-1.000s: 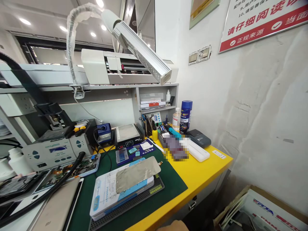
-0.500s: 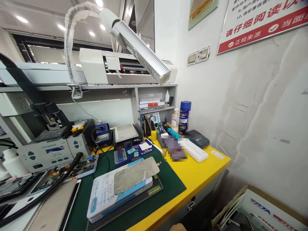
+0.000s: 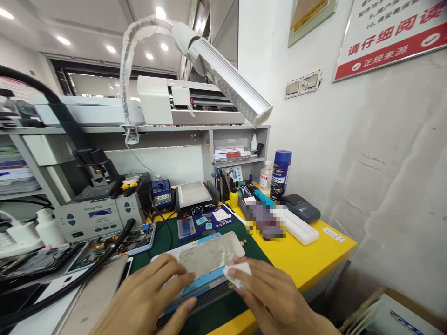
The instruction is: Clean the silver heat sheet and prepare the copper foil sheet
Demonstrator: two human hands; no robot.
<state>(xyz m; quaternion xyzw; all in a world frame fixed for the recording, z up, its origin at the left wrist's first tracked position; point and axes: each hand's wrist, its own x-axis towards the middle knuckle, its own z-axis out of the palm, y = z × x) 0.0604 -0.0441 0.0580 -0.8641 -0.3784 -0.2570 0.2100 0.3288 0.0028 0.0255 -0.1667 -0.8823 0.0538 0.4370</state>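
The left hand [image 3: 150,288] and the right hand [image 3: 270,291] are bare and face each other across a gap. The left shows its back, fingers bent and pointing rightward, thumb stretched out apart below them. The right (the more tightly gathered of the two) has thumb and fingertips drawn together in a pinch.

My left hand [image 3: 153,288] is bare, with a broad, smooth back, rounded knuckles and slender fingers tapering to blunt tips. I see a short-trimmed nail on its thumb [image 3: 186,308]. My right hand [image 3: 272,291] is bare too, of much the same build, with long fingers and a wide back narrowing into an uncovered wrist [image 3: 312,321]. The lower edge of my view cuts off both my arms, and finer skin marks are too blurred to tell.
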